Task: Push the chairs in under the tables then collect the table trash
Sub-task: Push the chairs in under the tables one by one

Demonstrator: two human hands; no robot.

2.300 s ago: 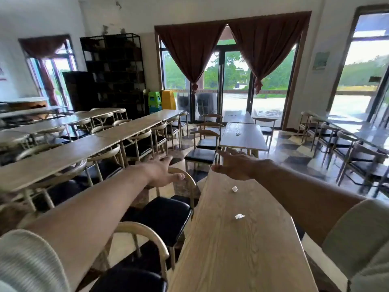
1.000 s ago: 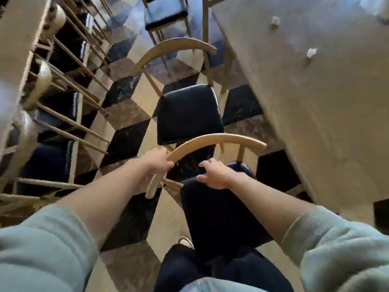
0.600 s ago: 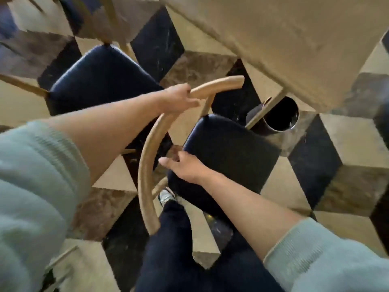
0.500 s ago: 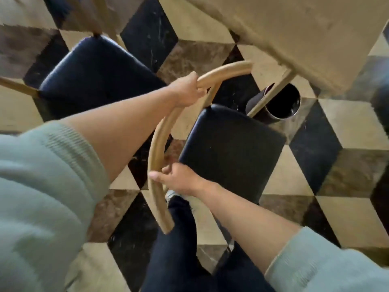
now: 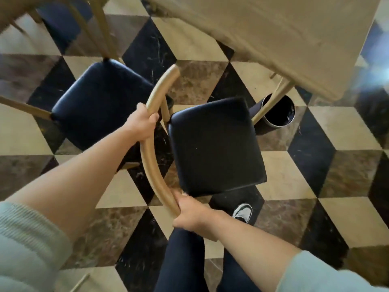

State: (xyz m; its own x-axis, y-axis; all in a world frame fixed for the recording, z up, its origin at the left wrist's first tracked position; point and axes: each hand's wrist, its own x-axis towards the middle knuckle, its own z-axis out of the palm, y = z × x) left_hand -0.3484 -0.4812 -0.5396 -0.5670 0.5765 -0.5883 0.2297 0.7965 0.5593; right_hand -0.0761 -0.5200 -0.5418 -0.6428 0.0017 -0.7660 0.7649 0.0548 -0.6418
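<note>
Chair [image 5: 214, 144] with a black padded seat and a curved wooden backrest, viewed from above on a checkered floor [image 5: 347, 220] of tan, brown and black tiles. The seat stands near the corner of the tabletop [image 5: 273, 39] but clear of it; its far corner lies close to the slanting table leg [image 5: 271, 104]. Left hand [image 5: 141, 125]: grip closed around the backrest rail in its upper half, fingers wrapped over the wood. Right hand [image 5: 191, 213]: grip clamped on the lower end of the same rail, thumb side toward the seat. Both forearms are bare, with pale green sleeves pushed up toward the elbows at the lower corners of the view.

Second chair [image 5: 101, 104], also black-seated, stands to the left of the held one, its seat just beside the backrest rail; whether the two touch cannot be told. Its wooden legs run toward the upper left edge, partly blurred.

Round dark bin [image 5: 280, 112] sits on the floor under the tabletop corner, behind the table leg and near the held chair's seat. The person's dark trouser legs [image 5: 183, 260] and one shoe [image 5: 243, 212] with a white toe appear below the seat. The tabletop surface in view is bare light wood.
</note>
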